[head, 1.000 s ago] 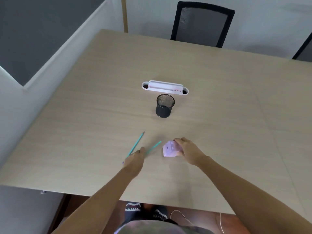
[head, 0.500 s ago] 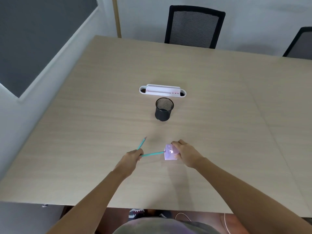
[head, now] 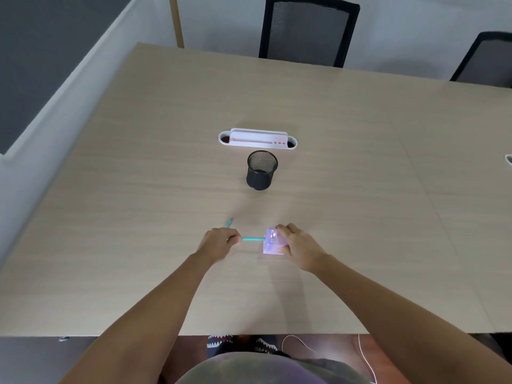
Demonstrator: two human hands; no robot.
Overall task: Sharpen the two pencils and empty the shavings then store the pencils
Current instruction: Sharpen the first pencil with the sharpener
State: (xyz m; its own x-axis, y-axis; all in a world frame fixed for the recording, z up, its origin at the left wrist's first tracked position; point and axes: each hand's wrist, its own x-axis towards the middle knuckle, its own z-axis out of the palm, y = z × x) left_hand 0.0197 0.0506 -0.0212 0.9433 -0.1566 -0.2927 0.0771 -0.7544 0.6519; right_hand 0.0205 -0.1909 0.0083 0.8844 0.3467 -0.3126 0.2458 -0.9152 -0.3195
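Head view: left hand pinches a teal pencil, whose tip has now gone into the lilac sharpener gripped by the right hand (a second ago they were apart). Sharpening can begin; the other pencil lies on the table.

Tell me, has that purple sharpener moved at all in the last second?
Cannot tell: the camera moved, and the sharpener sits about as far in front of the mesh cup as before.

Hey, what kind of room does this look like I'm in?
Probably an office meeting room: a large light wood-grain conference table, black mesh-backed office chairs pushed up to its far side, and a white cable and socket box set into the tabletop behind a black mesh pen cup.
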